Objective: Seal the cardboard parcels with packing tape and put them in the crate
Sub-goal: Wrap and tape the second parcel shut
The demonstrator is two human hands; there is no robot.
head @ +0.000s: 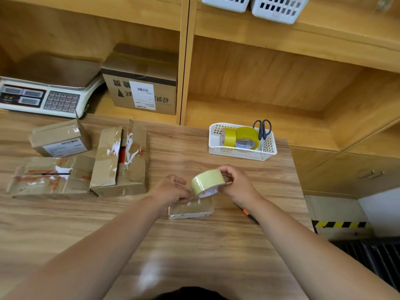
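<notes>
Head view, two hands, right hand (pixel 234 184) gripping one tape roll (pixel 207 182), four parcels

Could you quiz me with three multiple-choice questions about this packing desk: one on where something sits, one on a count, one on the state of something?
1. Where are the scissors?
A. On the scale
B. Standing in the white basket on the desk
C. In the person's left hand

2. How many tape rolls lie in that basket?
A. None
B. Two
C. Five

3. What is happening with the tape roll over the small parcel?
A. It lies untouched on the desk
B. It is shelved beside the big box
C. The right hand holds it while the left hand pinches at its lower edge

Answers:
1 B, the dark handles poke up at the basket's right end.
2 B, two yellow rolls sit side by side.
3 C, both hands meet at the roll just above the parcel.
</notes>
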